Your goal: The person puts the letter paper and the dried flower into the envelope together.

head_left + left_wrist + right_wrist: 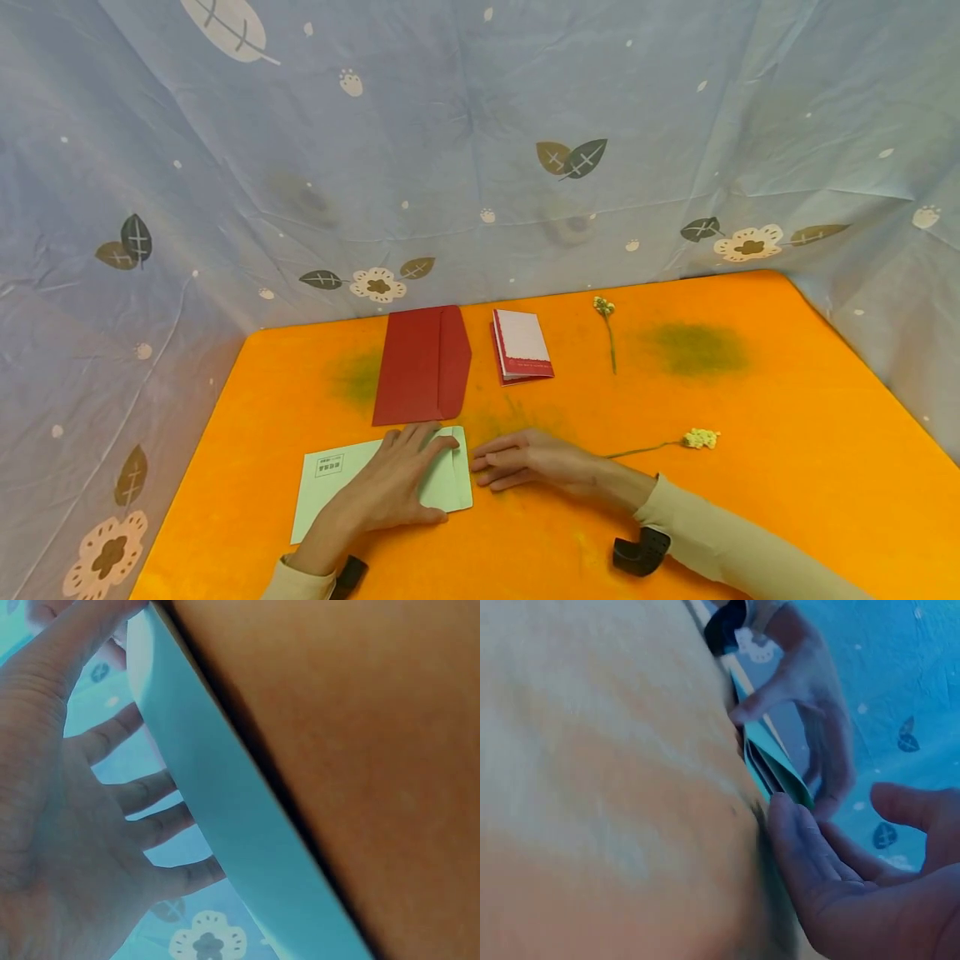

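A light green envelope (352, 479) lies on the orange surface with dark print at its left end. My left hand (390, 483) spans it and holds it by its edges, thumb at the near edge and fingers across the far side. In the right wrist view the envelope's end (769, 769) gapes slightly. My right hand (532, 458) is just right of the flap, its fingers fairly straight and pointing at the envelope; nothing shows in its grasp. Beyond the left hand lies a red envelope (412, 367) with its flap to the right.
A folded white-and-red card (522, 342) lies right of the red envelope. One dried flower stem (611, 342) is farther back, and a yellow flower (700, 438) lies beyond the right wrist. Patterned blue-grey cloth (465, 167) walls the orange table (810, 467) at back and sides.
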### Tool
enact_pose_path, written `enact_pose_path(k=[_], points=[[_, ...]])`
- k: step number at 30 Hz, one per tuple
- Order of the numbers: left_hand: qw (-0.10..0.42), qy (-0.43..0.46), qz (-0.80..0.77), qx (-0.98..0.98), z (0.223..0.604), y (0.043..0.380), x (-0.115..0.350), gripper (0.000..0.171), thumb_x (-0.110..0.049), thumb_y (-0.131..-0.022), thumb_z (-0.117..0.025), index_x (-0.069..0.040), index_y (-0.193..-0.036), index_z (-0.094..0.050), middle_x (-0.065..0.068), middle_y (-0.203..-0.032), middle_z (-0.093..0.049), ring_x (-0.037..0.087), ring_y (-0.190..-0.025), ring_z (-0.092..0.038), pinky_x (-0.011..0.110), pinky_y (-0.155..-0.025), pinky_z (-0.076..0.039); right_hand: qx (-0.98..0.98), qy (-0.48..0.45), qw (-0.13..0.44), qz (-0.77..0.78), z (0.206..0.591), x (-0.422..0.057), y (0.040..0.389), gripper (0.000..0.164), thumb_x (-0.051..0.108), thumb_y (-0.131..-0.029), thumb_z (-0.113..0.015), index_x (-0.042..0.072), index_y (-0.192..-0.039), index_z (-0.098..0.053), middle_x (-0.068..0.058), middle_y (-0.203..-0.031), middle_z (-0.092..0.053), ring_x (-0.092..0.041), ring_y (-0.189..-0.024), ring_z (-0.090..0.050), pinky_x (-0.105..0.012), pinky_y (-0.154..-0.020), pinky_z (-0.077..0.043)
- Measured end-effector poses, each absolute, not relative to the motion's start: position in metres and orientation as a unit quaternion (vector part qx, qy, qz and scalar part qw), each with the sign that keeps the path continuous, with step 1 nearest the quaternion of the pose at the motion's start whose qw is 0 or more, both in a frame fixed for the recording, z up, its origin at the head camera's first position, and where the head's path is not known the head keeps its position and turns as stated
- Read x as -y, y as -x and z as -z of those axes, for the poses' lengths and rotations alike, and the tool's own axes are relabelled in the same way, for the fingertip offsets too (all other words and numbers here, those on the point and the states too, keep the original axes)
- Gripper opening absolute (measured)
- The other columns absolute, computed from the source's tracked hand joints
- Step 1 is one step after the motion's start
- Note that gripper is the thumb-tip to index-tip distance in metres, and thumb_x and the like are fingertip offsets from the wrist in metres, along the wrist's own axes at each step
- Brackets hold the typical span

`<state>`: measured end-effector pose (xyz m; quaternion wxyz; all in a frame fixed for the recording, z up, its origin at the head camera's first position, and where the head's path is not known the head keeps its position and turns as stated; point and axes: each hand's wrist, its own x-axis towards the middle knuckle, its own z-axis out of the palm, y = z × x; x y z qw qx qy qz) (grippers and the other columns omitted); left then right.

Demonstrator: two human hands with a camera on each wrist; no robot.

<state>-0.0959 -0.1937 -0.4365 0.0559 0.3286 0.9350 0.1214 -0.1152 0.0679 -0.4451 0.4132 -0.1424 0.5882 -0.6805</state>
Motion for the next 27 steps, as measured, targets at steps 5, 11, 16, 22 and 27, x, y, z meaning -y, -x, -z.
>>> enact_pose_path(k=[5,11,16,22,27], points=[[0.056,-0.328,-0.118,-0.936,0.436,0.096,0.193,0.083,-0.054,-0.067,-0.085,-0.023,-0.134,-0.048,0.010,-0.143,-0.042,0.027,-0.127,-0.041,0.050,-0.098,-0.037,-0.622,0.199,0.386,0.652,0.440,-0.083,0.117,0.045,0.015,-0.101,-0.054,-0.015,-0.134,-0.048,-0.028,-0.127,-0.059,-0.037,-0.112,-0.063,-0.040,-0.094,-0.051],[0.057,-0.327,-0.117,-0.936,0.436,0.096,0.192,0.083,-0.055,-0.067,-0.085,-0.023,-0.134,-0.048,0.010,-0.143,-0.043,0.027,-0.127,-0.040,0.050,-0.098,-0.037,-0.649,0.221,0.362,0.632,0.439,-0.100,0.122,0.044,0.013,-0.101,-0.055,-0.016,-0.133,-0.048,-0.030,-0.126,-0.059,-0.038,-0.111,-0.063,-0.040,-0.092,-0.053],[0.048,-0.333,-0.122,-0.934,0.436,0.096,0.192,0.082,-0.053,-0.066,-0.085,-0.022,-0.133,-0.049,0.010,-0.143,-0.043,0.027,-0.127,-0.041,0.050,-0.096,-0.037,-0.697,0.247,0.312,0.597,0.439,-0.117,0.125,0.041,0.013,-0.099,-0.057,-0.011,-0.132,-0.053,-0.025,-0.122,-0.064,-0.035,-0.106,-0.065,-0.035,-0.088,-0.054],[0.041,-0.340,-0.124,-0.931,0.437,0.096,0.192,0.083,-0.051,-0.066,-0.086,-0.021,-0.133,-0.048,0.011,-0.142,-0.044,0.028,-0.126,-0.042,0.051,-0.095,-0.038,-0.745,0.260,0.243,0.564,0.431,-0.141,0.126,0.039,0.016,-0.098,-0.060,-0.007,-0.130,-0.056,-0.022,-0.121,-0.065,-0.035,-0.105,-0.066,-0.034,-0.087,-0.055],[0.055,-0.333,-0.124,-0.933,0.435,0.096,0.193,0.082,-0.053,-0.067,-0.085,-0.021,-0.134,-0.048,0.012,-0.144,-0.043,0.029,-0.126,-0.041,0.052,-0.097,-0.037,-0.766,0.232,0.230,0.554,0.425,-0.161,0.126,0.041,0.020,-0.098,-0.061,-0.003,-0.132,-0.056,-0.021,-0.127,-0.062,-0.035,-0.107,-0.065,-0.039,-0.084,-0.055]])
